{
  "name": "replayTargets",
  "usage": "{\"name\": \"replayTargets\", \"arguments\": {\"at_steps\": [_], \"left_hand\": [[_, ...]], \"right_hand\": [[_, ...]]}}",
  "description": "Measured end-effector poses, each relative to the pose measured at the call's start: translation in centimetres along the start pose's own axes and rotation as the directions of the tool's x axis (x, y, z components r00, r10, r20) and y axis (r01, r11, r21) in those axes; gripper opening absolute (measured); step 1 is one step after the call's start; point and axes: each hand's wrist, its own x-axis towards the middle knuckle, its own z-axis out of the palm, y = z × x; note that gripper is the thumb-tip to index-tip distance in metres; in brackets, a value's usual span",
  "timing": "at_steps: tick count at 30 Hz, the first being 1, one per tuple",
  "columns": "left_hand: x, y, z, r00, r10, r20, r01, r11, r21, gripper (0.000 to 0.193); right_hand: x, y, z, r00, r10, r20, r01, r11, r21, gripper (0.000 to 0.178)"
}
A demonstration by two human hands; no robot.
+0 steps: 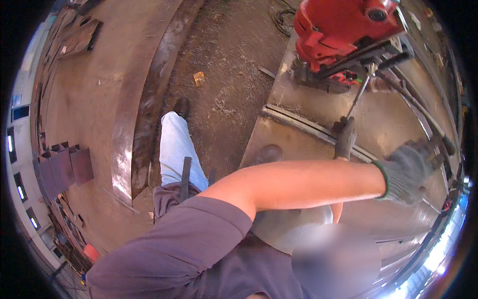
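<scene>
A red machine [333, 32] with a dark base stands on a steel plate at the upper right, and rod-like levers fan out from its side. My right hand [344, 139], in a dark glove, is closed around the lower end of a thin metal lever [359, 97]. My left arm crosses over my right forearm and hides most of it. At the far right my left hand [406, 174], in a grey-green knitted glove, reaches to another lever [411, 97] with a black grip [448, 145]. Its fingers are blurred there, so their hold on the grip is unclear.
A slotted metal strip [298, 124] crosses the steel plate [284, 142]. A long shiny steel beam [144, 109] lies to the left. An orange scrap [199, 78] rests on the dirty floor. Box-shaped metal pieces [64, 167] stand at far left. Black cable [284, 22] coils behind.
</scene>
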Motion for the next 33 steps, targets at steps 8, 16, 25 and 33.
{"name": "replayTargets", "arguments": {"at_steps": [8,16,25,33], "left_hand": [[-4.5,-5.6,-1.1,0.864,-0.228,0.449,0.223,0.973,0.067,0.049],[-15.3,-12.2,-11.3,0.533,-0.762,0.367,0.787,0.606,0.115,0.054],[-28.1,-14.7,-18.1,0.278,-0.947,0.159,0.960,0.270,-0.071,0.048],[-23.5,-12.6,-24.9,0.466,-0.884,-0.029,0.856,0.459,-0.238,0.050]], "right_hand": [[0.6,1.0,-0.7,0.982,-0.047,0.184,0.063,0.995,-0.080,0.064],[0.5,1.4,1.2,0.944,-0.080,0.320,0.142,0.974,-0.175,0.063],[-0.9,-2.5,1.6,0.931,0.118,0.347,-0.104,0.993,-0.058,0.060],[7.9,0.7,-4.4,0.997,-0.079,-0.003,0.076,0.973,-0.219,0.047]]}}
